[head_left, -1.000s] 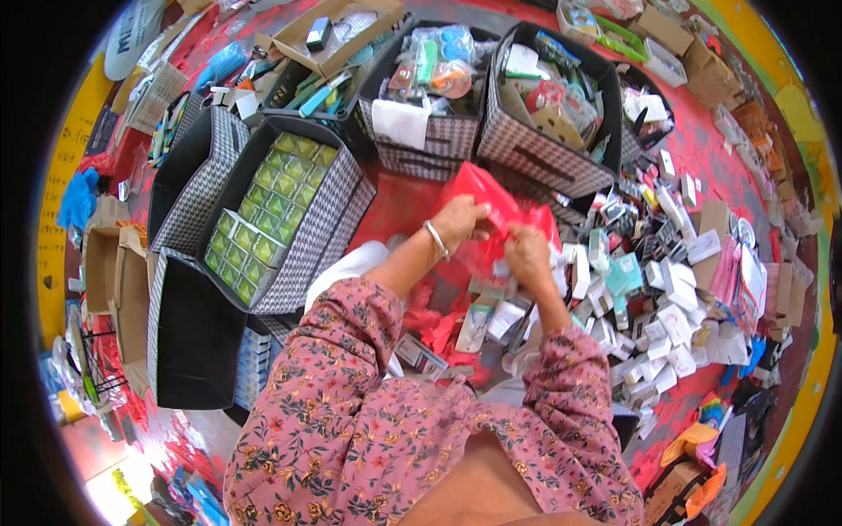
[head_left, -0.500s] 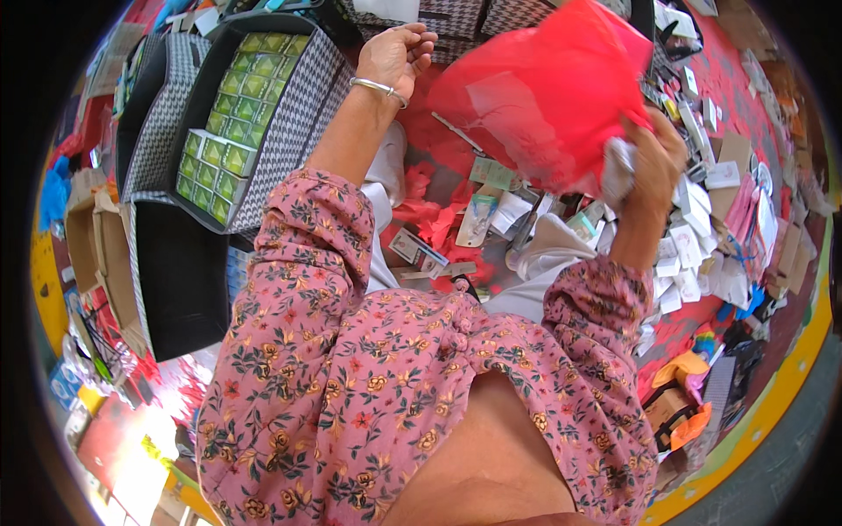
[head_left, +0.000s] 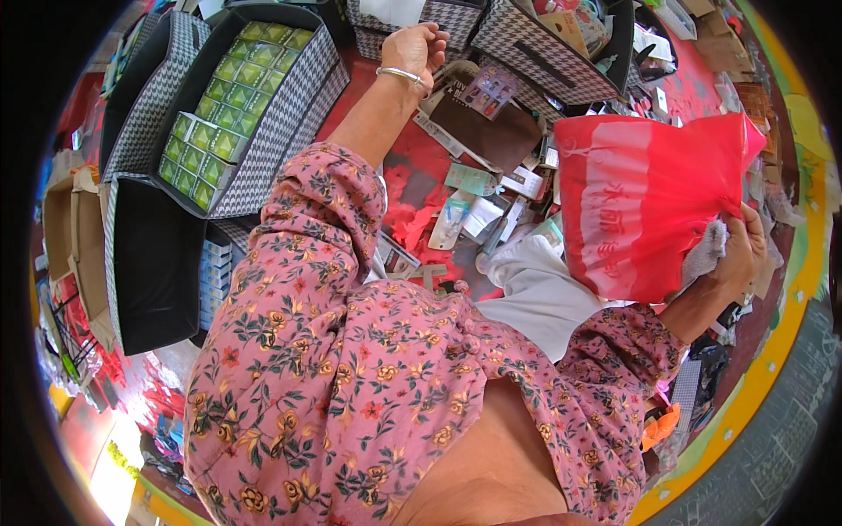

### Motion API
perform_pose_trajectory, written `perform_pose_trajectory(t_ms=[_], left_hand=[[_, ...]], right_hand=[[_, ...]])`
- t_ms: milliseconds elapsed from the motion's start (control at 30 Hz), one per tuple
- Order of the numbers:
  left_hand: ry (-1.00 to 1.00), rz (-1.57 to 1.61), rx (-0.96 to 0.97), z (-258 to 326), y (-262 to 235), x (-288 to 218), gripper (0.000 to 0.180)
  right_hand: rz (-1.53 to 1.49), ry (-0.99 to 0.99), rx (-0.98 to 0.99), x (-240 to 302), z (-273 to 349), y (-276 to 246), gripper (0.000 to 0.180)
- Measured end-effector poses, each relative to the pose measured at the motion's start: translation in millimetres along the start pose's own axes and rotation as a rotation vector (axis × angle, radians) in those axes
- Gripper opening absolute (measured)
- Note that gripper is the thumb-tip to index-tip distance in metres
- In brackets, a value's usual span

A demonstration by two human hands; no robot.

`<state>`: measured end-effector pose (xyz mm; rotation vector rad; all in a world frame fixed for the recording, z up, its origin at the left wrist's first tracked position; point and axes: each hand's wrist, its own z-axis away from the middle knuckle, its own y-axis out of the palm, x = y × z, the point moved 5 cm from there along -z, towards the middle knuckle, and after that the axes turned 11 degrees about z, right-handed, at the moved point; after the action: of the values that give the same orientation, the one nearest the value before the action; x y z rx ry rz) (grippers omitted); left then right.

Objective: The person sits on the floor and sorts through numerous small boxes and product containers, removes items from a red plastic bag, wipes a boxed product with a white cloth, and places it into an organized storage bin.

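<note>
Floor: red and worn, strewn with goods, point(head_left: 417, 175) ran under everything; a yellow band point(head_left: 750, 399) curved round the right side, with a dark grey-green surface, scrawled in white, beyond it. Strong light at lower left.
Patterned boxes: five counted, black-lined, in houndstooth cloth. One point(head_left: 303, 123) held green packs point(head_left: 232, 114) in rows, too many for a sure count; one point(head_left: 153, 263) stood open beside it, blue-and-white packs point(head_left: 215, 272) showing past its edge. A third point(head_left: 162, 96) lay farther left, two more point(head_left: 452, 22) point(head_left: 544, 53) along the top.
Red bag: one point(head_left: 631, 210), pale print across it, hung to the left of the right hand, gathered at its lower right edge, in front of the pale trousers point(head_left: 548, 302).
Right hand: point(head_left: 744, 245) closed on the gathered edge, a crumpled grey piece point(head_left: 706, 250) pressed between it and the bag.
Left hand: point(head_left: 410, 53) well apart from the bag, near the top boxes; fingers loosely curled, half open, nothing visible in it.
Brown sheet: one point(head_left: 487, 136), flat on the floor, one clear packet point(head_left: 491, 92) on its upper part.
Green card pack: one point(head_left: 471, 180), just below the sheet.
Bangle: one, silver point(head_left: 403, 74), on the left wrist.
</note>
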<state>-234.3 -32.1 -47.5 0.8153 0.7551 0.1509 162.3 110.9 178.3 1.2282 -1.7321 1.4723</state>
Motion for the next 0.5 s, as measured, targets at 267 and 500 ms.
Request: perform_pose_trajectory(t_ms=[267, 500], left_hand=[[-0.064, -0.107, -0.017, -0.7, 1.6, 25.4, 0.007], [-1.142, -0.297, 0.338, 100.7, -2.4, 153.5, 0.109]], right_hand=[[0.002, -0.110, -0.144, 51.1, -34.7, -47.6, 0.013], [0.070, -0.150, -0.181, 118.7, -12.3, -52.8, 0.014]])
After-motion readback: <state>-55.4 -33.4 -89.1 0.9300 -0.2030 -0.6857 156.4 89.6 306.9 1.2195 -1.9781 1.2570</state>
